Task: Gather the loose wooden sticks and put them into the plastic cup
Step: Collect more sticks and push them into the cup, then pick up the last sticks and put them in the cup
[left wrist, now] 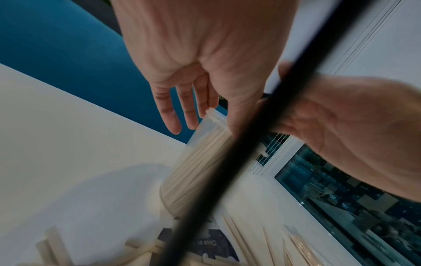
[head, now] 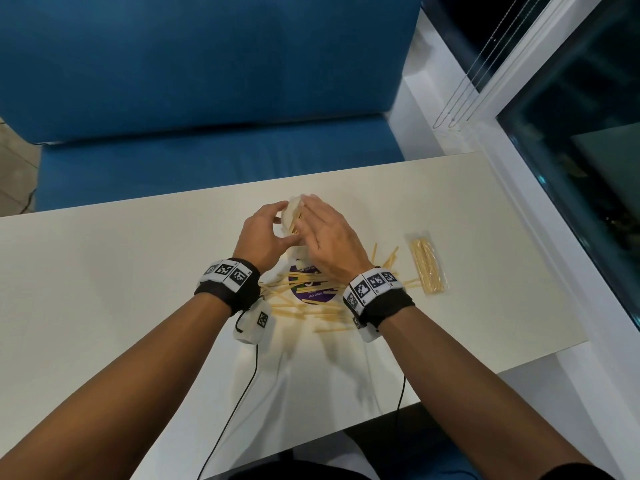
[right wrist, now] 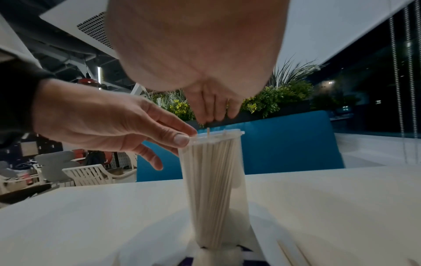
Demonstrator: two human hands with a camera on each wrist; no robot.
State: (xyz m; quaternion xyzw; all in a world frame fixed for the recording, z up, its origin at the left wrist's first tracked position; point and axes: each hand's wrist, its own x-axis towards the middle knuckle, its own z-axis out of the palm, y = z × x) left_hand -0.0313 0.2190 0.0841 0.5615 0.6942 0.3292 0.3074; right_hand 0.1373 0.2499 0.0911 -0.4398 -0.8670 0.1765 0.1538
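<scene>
Dozens of sticks packed upright in the cup (right wrist: 214, 180), standing on the table (head: 104, 271) just beyond a purple disc (head: 311, 292). Many more loose sticks (head: 294, 306) strewn over and around that disc, nearer the body. Off to the right, well apart from the cup, a sealed packet (head: 427, 266) of sticks.

Left hand (head: 263, 233): thumb on the near side of the rim, fingers round the far side, gripping the cup near its top. Right hand (head: 329, 237): directly above the mouth, fingers bunched and pointing straight down at one stick (right wrist: 208, 132) poking above the rim. Impossible to tell from any view whether pinching that stick or just off it.

Judged step: seating the latest stick among the rest.

To do it well:
- Hold the rim firm with the left hand; tall, narrow and top-gripped, so likely to tip under any sideways push.
- Press straight down along the stick's length, not at an angle; thin wood, apt to bend or snap when jammed against its neighbours.
- Aim for a gap between standing sticks rather than onto their ends.
- Stop pressing once level with the others.
- Lift the right hand straight up afterwards, to avoid dragging a stick back out.
- For the next load, gather several from the pile, align the ends, then lower as one bundle.
</scene>
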